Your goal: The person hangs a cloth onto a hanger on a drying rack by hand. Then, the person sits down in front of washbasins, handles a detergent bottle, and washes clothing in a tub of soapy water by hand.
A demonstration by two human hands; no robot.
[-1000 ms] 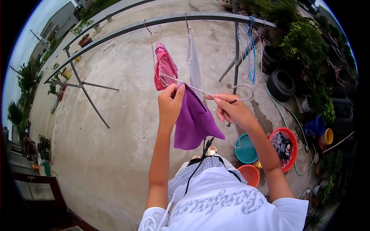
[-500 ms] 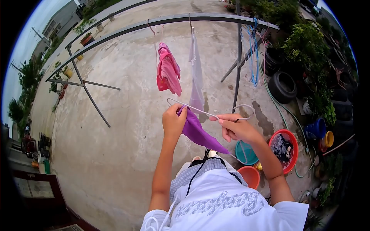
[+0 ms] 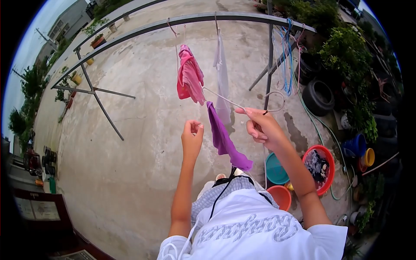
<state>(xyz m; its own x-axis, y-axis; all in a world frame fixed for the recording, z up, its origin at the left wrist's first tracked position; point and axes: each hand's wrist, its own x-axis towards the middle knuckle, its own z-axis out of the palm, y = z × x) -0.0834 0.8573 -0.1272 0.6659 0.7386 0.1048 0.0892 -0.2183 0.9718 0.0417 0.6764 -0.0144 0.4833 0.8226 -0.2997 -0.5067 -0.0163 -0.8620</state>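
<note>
The right hand point(image 3: 262, 125) pinches a pale, thin wire hanger point(image 3: 224, 98) at its neck between thumb and forefinger, the other fingers curled in below. The hanger's rounded hook loops out past the knuckles, with a small dark mark on the wire near its base, and one straight, smooth arm runs off to the left of this hand. The left hand point(image 3: 192, 132) is loosely curled, thumb tip close to the forefinger, with nothing visible in its grasp.

Between the two hands hangs a purple cloth point(image 3: 223, 136), soft and matte, gathered into a narrow, slanting strip: its top corner lies just right of the left hand's fingertips, apart from them, and its wider lower end points down toward the person's waist. How it sits on the wire is hidden by its folds.

Beyond the hands, a grey metal rail point(image 3: 242, 17) carries a crumpled pink cloth point(image 3: 190, 71) and a long, sheer white cloth point(image 3: 223, 78), which falls in a slim panel. Blue loops point(image 3: 287, 56) dangle from the rail farther to the right.

Below the right hand sit a round teal basin point(image 3: 276, 170) and a smaller orange one point(image 3: 280, 198); to its lower right, a red basin point(image 3: 332, 167) holds dark and pale fabric in a rumpled heap. The concrete floor point(image 3: 125, 173) beneath is rough and stained.
</note>
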